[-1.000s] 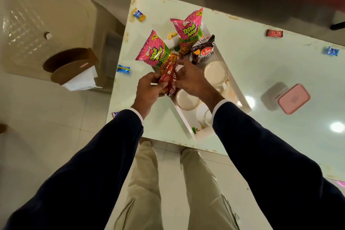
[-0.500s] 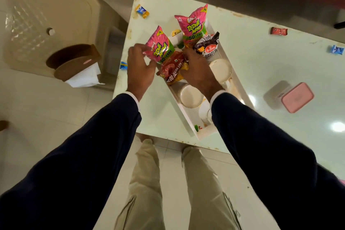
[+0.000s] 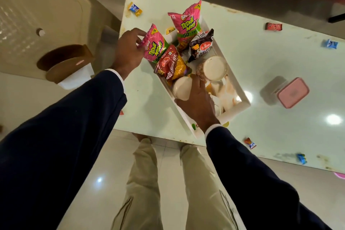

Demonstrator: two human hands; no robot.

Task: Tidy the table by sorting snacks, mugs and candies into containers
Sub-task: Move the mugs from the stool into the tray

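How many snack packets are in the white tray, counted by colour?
Pink Tedhe Medhe packets: 2, one held by the left hand at, one at
Red sev packet: 1
Dark salted peanuts packet: 1
Total in the white tray: 4

- The left hand [image 3: 128,52] pinches the top edge of a pink snack packet [image 3: 154,46] at the near-left end of the white tray [image 3: 240,106] on the desk [image 3: 261,58].
- The right hand [image 3: 198,102] rests over a cream mug [image 3: 182,87] in the tray, fingers [image 3: 200,84] spread (not clearly gripping).
- A second pink packet [image 3: 187,24], a red packet [image 3: 170,65] and a dark peanut packet [image 3: 202,46] stand in the tray.
- Loose candies, such as a red one [image 3: 273,26], lie scattered; a pink-lidded box [image 3: 293,92] sits well apart.
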